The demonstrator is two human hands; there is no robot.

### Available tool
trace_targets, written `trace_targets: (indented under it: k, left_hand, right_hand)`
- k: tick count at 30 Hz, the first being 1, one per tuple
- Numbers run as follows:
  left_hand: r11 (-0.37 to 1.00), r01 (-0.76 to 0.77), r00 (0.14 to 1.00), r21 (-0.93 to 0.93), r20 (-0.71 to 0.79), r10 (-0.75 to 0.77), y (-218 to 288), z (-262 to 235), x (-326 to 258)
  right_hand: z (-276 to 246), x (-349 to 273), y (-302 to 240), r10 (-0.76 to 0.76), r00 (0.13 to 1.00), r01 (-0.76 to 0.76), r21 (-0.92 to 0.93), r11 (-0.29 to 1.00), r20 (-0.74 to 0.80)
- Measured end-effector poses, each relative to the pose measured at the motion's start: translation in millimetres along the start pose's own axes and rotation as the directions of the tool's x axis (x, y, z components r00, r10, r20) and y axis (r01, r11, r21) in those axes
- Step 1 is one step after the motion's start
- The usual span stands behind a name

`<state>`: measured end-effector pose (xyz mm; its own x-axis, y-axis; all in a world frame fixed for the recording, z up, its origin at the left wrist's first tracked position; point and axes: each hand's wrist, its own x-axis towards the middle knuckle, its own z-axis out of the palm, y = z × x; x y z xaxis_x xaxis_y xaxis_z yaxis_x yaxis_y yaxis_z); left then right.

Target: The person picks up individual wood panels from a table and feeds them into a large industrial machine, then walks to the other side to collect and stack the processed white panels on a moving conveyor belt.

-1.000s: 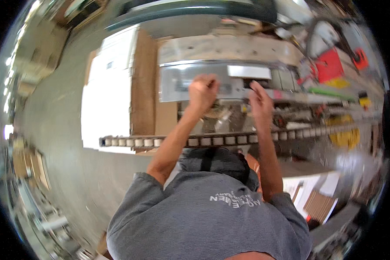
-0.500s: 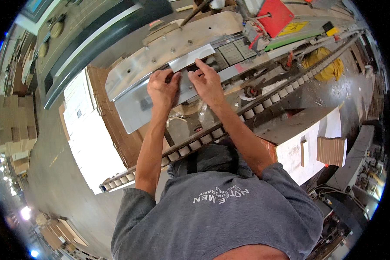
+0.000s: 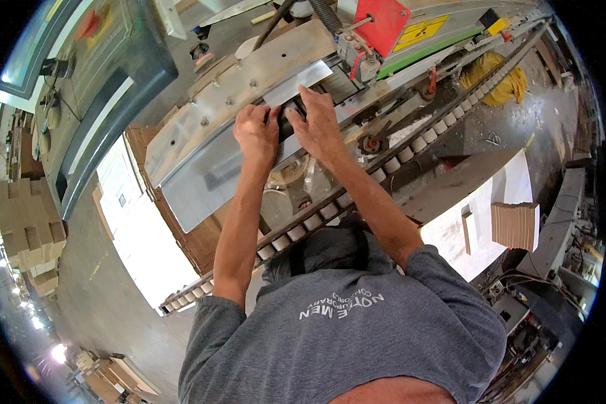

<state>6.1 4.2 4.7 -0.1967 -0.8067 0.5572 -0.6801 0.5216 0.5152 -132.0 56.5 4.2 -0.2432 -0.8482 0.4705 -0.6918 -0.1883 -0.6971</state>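
Both my hands work close together over a metal machine bed. My left hand [image 3: 256, 132] is closed, fingers curled beside a dark opening; whatever it pinches is too small to make out. My right hand [image 3: 318, 128] is bent inward, its index fingertip at the lower edge of a pale shiny strip [image 3: 297, 82] and its thumb near a small dark piece [image 3: 288, 121] between the hands. I cannot tell what the right fingers grip. A smooth grey metal plate [image 3: 202, 183] slopes down left of my left hand. Beyond it runs a bolted metal plate [image 3: 239, 94].
A roller rail [image 3: 330, 211] crosses under my forearms. White-sided cartons stand left [image 3: 144, 229] and right [image 3: 451, 246]. A red panel [image 3: 381, 25] and green machine edge lie far right, near a yellow cloth [image 3: 508, 84]. A dark-edged machine housing [image 3: 117, 111] stands far left.
The view has shifted, bringing more of the housing at far left into sight. My hands stay at nearly the same spot by the strip, with a dark piece now plainer between them.
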Motion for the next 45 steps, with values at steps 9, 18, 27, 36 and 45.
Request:
trace_targets:
  k: [9,18,27,36,45]
  left_hand:
    - [0.992,-0.128,0.991,0.001,0.040,0.128,34,59,29]
    - [0.982,-0.150,0.970,-0.118,0.176,0.170,48,110,51]
    - [0.986,-0.093,0.995,-0.137,0.032,0.098,53,13,15]
    - [0.906,0.243,0.963,-0.346,0.200,-0.181,45,-4,-56]
    - [0.872,0.370,0.927,-0.322,0.193,-0.322,63,-42,-97]
  right_hand:
    - [-40,16,37,0.117,0.992,-0.107,-0.175,0.979,0.047]
    - [-155,-97,37,0.199,0.978,-0.201,0.027,0.979,0.067]
    - [-326,-300,143,0.508,0.798,-0.583,-0.627,0.517,-0.323]
    - [-385,-391,193,0.723,0.628,-0.673,-0.668,0.319,-0.287]
    - [-341,-266,110,0.661,0.724,-0.675,-0.398,0.621,-0.198]
